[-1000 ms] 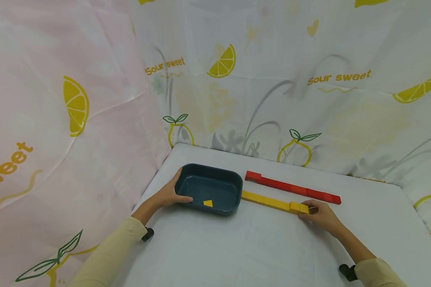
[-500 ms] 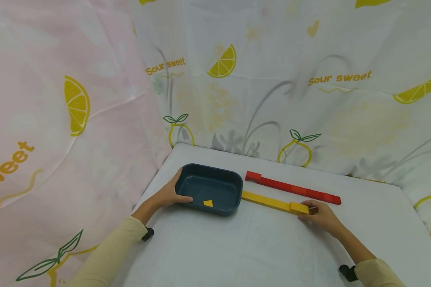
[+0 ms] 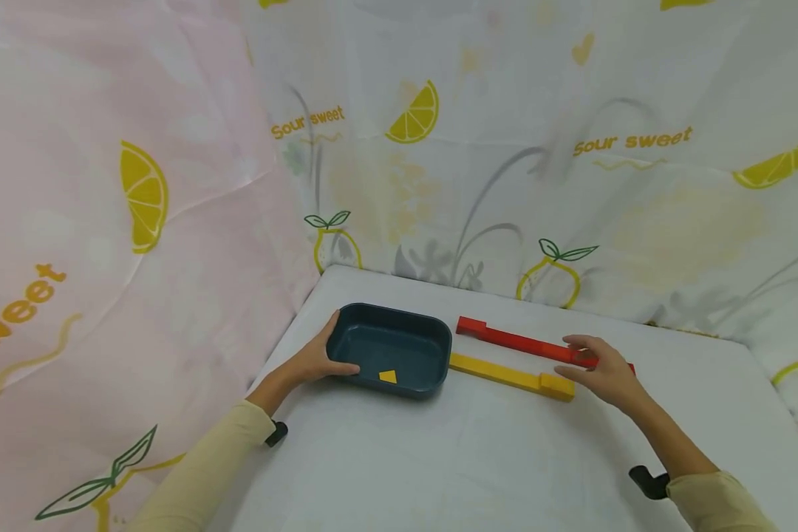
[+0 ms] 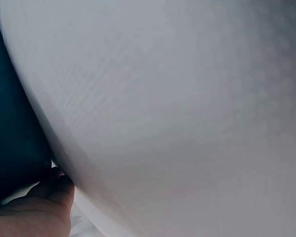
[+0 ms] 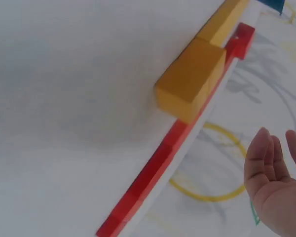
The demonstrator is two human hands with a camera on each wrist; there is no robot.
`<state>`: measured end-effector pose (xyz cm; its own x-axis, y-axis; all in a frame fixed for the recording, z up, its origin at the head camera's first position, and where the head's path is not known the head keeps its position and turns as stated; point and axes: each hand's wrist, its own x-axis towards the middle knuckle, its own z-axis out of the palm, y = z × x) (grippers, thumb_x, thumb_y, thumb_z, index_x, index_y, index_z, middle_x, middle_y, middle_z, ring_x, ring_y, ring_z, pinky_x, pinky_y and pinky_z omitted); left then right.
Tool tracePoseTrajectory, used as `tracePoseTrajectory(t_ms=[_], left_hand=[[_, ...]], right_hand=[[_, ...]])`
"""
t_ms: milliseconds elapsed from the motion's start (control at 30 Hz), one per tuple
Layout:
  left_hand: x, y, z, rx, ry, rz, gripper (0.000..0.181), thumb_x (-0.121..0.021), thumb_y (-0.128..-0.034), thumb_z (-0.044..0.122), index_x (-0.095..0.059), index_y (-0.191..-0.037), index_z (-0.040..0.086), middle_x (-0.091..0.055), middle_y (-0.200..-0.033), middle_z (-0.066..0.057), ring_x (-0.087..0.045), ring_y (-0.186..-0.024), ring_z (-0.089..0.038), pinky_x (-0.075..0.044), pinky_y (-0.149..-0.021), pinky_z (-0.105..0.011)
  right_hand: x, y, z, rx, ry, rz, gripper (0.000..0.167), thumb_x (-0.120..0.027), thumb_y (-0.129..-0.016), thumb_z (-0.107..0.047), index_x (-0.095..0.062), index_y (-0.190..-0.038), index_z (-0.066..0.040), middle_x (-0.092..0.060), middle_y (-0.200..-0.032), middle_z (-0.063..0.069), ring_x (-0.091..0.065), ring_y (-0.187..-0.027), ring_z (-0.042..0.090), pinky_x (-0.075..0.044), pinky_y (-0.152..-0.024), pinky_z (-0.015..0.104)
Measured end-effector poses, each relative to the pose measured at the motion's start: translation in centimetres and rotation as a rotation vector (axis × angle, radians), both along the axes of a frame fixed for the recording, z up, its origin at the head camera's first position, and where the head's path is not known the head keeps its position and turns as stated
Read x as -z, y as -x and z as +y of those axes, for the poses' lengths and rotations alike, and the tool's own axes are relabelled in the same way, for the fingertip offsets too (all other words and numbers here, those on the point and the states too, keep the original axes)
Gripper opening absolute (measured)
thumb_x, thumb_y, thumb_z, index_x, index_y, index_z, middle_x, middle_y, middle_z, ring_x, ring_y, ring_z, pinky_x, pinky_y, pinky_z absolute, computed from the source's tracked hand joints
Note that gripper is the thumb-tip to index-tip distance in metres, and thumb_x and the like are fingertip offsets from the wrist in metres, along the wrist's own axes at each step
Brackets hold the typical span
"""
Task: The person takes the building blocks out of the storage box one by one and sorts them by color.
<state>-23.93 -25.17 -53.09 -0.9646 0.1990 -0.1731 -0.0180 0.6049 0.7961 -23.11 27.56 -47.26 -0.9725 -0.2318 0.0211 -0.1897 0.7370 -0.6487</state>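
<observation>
At the left of the table, my left hand (image 3: 310,360) grips the corner of a dark blue rectangular dish (image 3: 408,356), thumb on its front rim. A small yellow piece (image 3: 388,377) lies in the dish. In the left wrist view, fingers (image 4: 54,190) touch the dish's outer wall (image 4: 12,123). My right hand (image 3: 605,372) hovers, fingers parted and holding nothing, over the right part of a row of red blocks (image 3: 515,341). Just in front runs a row of yellow blocks (image 3: 495,370), its right end raised; the right wrist view shows that thicker end (image 5: 190,74).
A white cloth (image 3: 439,458) covers the table. Patterned fabric (image 3: 492,162) with lemon prints hangs behind it, and pinkish fabric (image 3: 199,295) stands along the left side. The yellow row's left end meets the dish's right side.
My right hand has let go of the yellow row's right end and risen slightly back and to the right, over the red row. The left hand and dish stay put.
</observation>
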Motion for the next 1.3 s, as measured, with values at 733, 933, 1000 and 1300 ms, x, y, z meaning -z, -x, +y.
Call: tracePoseTrajectory(t_ms=[733, 933, 1000, 1300], left_hand=[[-0.1, -0.2, 0.1, -0.012, 0.016, 0.013, 0.130, -0.086, -0.0721, 0.044, 0.009, -0.159, 0.026, 0.000, -0.167, -0.014, -0.009, -0.152, -0.042, -0.020, -0.117, -0.066], [-0.1, -0.1, 0.4, -0.015, 0.005, 0.011, 0.130, -0.086, -0.0724, 0.042, 0.009, -0.159, 0.026, 0.000, -0.167, -0.013, -0.010, -0.152, -0.041, -0.021, -0.117, -0.065], [-0.1, 0.0, 0.4, -0.015, 0.003, 0.008, 0.130, -0.086, -0.0725, 0.042, 0.009, -0.159, 0.026, 0.000, -0.167, -0.014, -0.010, -0.152, -0.041, -0.021, -0.117, -0.065], [0.1, 0.0, 0.1, -0.020, 0.013, 0.007, 0.129, -0.086, -0.0729, 0.042, 0.008, -0.160, 0.025, -0.001, -0.167, -0.015, -0.011, -0.151, -0.043, -0.022, -0.117, -0.065]], right_hand=[[0.6, 4.2, -16.9, -0.526, 0.274, 0.073, 0.059, -0.078, -0.086, -0.022, -0.053, -0.136, -0.003, -0.055, -0.136, 0.018, -0.057, -0.120, 0.035, -0.049, -0.101, 0.054], [1.6, 4.3, -19.9, -0.580, 0.239, 0.065, 0.059, -0.077, -0.087, -0.021, -0.052, -0.137, -0.002, -0.054, -0.137, 0.020, -0.056, -0.123, 0.039, -0.049, -0.103, 0.050], [1.9, 4.4, -20.6, -0.584, 0.242, 0.065, 0.057, -0.076, -0.088, -0.019, -0.052, -0.137, -0.002, -0.054, -0.137, 0.021, -0.057, -0.122, 0.039, -0.049, -0.103, 0.049], [3.7, 4.8, -23.8, -0.586, 0.231, -0.078, 0.056, -0.075, -0.089, -0.015, -0.052, -0.138, -0.001, -0.054, -0.138, 0.019, -0.064, -0.113, 0.029, -0.056, -0.092, 0.031]])
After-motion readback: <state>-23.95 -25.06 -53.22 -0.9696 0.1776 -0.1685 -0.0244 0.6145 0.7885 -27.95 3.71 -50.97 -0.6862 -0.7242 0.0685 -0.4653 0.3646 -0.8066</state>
